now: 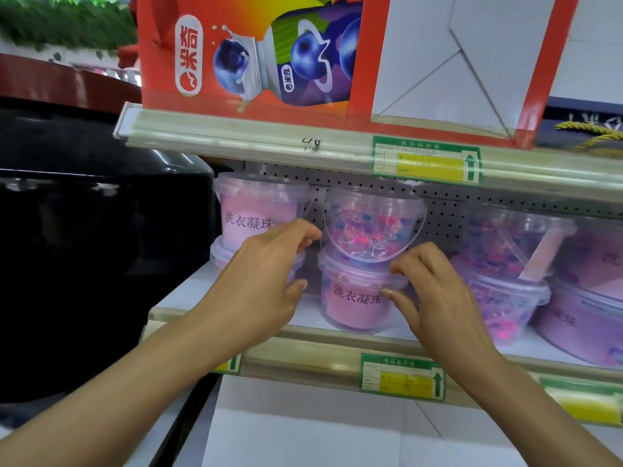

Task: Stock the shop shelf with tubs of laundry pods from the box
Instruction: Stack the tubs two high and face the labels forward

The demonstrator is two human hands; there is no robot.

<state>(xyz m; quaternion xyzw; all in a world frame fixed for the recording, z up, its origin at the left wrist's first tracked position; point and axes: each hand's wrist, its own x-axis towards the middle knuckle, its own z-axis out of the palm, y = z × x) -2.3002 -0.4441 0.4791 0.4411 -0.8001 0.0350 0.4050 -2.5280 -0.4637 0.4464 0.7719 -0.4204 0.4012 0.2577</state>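
Head view looks onto the shelf (337, 335), its lip carrying a green price tag (401, 377); above sits a red carton (256, 48); on the shelf stand two stacks of tubs, the upper left tub (259, 210) on a lower one, the upper middle tub (371, 220) on the lower middle tub (357, 298); larger tubs (505, 281) lie tilted to the right; the left hand (266, 281) and right hand (435, 294) flank the middle stack, fingers loosely curled, clamped on nothing I can see. Risk, as I judge it: a nudge could topple the upper tub; its handle (371, 257) could snag a finger.
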